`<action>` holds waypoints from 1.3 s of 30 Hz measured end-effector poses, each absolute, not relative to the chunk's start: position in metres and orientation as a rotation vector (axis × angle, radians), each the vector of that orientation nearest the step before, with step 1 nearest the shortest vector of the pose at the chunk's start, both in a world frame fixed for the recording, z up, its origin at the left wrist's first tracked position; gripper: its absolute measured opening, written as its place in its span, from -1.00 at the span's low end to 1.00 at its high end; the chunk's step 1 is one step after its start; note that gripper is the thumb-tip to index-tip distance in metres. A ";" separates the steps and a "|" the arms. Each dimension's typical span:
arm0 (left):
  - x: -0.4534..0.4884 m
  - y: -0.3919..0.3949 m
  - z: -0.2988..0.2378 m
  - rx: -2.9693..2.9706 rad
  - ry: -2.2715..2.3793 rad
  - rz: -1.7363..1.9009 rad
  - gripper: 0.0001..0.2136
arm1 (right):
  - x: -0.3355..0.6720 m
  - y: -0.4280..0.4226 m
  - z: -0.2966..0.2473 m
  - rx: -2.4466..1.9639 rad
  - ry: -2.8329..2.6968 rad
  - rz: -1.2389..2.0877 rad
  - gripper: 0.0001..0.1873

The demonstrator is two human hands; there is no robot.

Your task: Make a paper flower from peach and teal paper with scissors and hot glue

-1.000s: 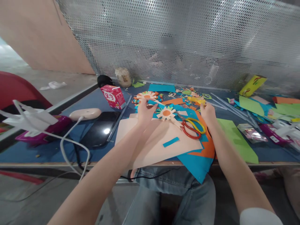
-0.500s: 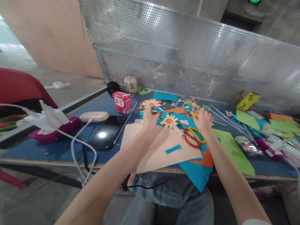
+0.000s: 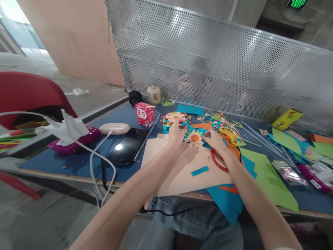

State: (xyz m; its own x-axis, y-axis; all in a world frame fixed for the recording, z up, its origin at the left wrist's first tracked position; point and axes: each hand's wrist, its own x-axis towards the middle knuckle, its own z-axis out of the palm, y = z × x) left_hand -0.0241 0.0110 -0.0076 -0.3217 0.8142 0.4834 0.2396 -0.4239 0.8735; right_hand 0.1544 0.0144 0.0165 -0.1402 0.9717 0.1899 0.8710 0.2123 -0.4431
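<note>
A layered paper flower [image 3: 194,138] with an orange centre, pale petals and green and blue fringe lies between my two hands above a peach paper sheet [image 3: 166,163]. My left hand [image 3: 177,133] curls its fingers and thumb at the flower's upper left edge; its exact hold is partly hidden. On the other side, my right hand [image 3: 214,140] pinches at the right edge of the flower. Red-handled scissors [image 3: 219,161] lie partly under my right forearm. A yellow tool [image 3: 230,136] sits just beyond my right wrist. Another fringed paper flower [image 3: 174,117] lies behind my left hand.
To the left are a black phone [image 3: 127,147], a pink box [image 3: 144,114] and a purple tissue holder [image 3: 74,140]. Paper scraps [image 3: 221,119] are strewn at the back. Green sheets [image 3: 267,177] lie right. A perforated metal screen [image 3: 221,52] stands behind the table.
My right hand has moved left from the yellow tool to the flower's right edge. My forearm now covers part of the scissors. The view has shifted, and my left hand stays beside the flower.
</note>
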 end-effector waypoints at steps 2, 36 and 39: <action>-0.025 0.010 -0.007 1.516 1.348 1.795 -0.84 | 0.153 0.015 0.015 -1.586 -1.994 0.422 -0.83; -0.034 0.013 0.001 1.154 1.237 1.963 -0.69 | 0.166 -0.008 0.035 -1.122 -1.449 1.425 -0.60; -0.033 0.013 0.002 1.002 1.101 1.941 -0.70 | 0.171 -0.004 0.036 -1.063 -1.374 1.346 -0.58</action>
State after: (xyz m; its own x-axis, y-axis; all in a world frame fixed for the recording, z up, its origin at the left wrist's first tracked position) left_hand -0.0327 0.0133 0.0017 -0.4713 0.8343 0.2861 -0.1826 -0.4097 0.8938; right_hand 0.1708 -0.0040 0.0358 -0.2155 0.9758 0.0367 -0.0164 0.0339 -0.9993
